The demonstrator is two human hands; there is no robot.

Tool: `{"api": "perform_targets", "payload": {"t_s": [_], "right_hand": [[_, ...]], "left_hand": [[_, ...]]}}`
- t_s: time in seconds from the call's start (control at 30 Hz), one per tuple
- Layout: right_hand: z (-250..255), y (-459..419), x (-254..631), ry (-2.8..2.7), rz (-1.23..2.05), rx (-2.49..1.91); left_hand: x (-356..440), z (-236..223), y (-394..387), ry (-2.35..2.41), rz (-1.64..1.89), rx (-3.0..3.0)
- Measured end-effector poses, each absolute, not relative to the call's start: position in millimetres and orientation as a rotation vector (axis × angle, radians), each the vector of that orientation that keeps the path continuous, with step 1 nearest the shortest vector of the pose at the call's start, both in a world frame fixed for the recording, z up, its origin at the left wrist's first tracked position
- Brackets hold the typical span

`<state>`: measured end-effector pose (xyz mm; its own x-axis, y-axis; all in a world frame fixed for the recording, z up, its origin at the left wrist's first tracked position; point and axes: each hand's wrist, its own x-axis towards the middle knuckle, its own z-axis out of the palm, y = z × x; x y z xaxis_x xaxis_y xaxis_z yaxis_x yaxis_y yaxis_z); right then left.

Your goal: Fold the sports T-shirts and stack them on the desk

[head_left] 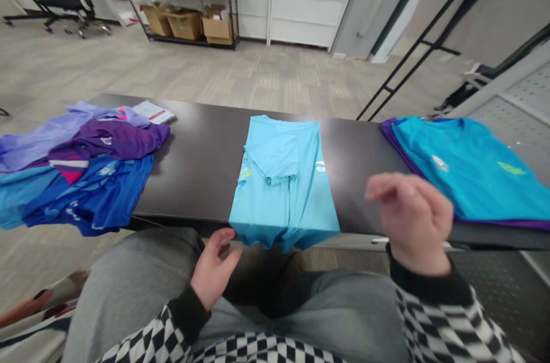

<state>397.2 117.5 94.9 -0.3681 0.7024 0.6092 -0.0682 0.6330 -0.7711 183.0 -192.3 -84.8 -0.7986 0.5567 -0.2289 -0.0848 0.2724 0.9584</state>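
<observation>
- My left hand [215, 268] is down below the counter's front edge, with the fingers spread and relaxed. It is released and holds nothing, and its fingertips are very near the hem of the shirt, maybe touching it (from this view I cannot be sure).
- My right hand [410, 223] is raised over the dark counter [201, 171], to the right side of the shirt. The fingers curl loosely, it is not clenched, and it grasps nothing.
- The light blue T-shirt [286, 208] lies flat in the middle of the counter, and its lower part hangs over the front edge toward my legs.
- One sleeve [270, 151] of this shirt is folded inward and lies on the shirt's body. At this moment the shirt is partly folded, and no hand is holding it.
- On the left end of the counter is a loose heap of shirts [86, 165] in purple, lilac and blue, and a white packet [154, 112] lies just behind it.
- On the right end, a flat teal shirt [466, 168] lies on top of a purple garment [387, 131].
- Farther away, on the carpet floor [258, 74], stands a metal shelf [184, 25] with cardboard boxes.
</observation>
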Motion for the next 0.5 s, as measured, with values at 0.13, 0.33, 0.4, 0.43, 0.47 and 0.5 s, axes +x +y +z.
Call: {"api": "perform_targets", "payload": {"t_s": [0.13, 0.33, 0.4, 0.43, 0.47, 0.5], "right_hand": [[37.5, 45.4, 444.8, -1.922, 1.294, -0.902], [-19.5, 16.1, 441.1, -1.739, 1.316, -1.394], [-29.7, 11.7, 432.2, -1.734, 1.372, -1.391], [-35.3, 9.8, 427.4, -1.730, 1.452, -1.349], [-41.4, 8.3, 422.9, -1.727, 1.553, -1.291], [-48.2, 7.5, 419.0, -1.723, 1.643, -1.236]], "left_hand": [[181.9, -88.8, -183.3, 1.957, 1.635, 0.408], [169.2, -89.5, -167.9, 1.952, 1.637, 0.564], [165.9, -89.4, -166.2, 1.965, 1.621, 0.615], [165.1, -89.9, -165.8, 1.968, 1.611, 0.627], [164.7, -90.6, -165.3, 1.961, 1.603, 0.630], [164.9, -91.5, -164.6, 1.934, 1.601, 0.628]]}}
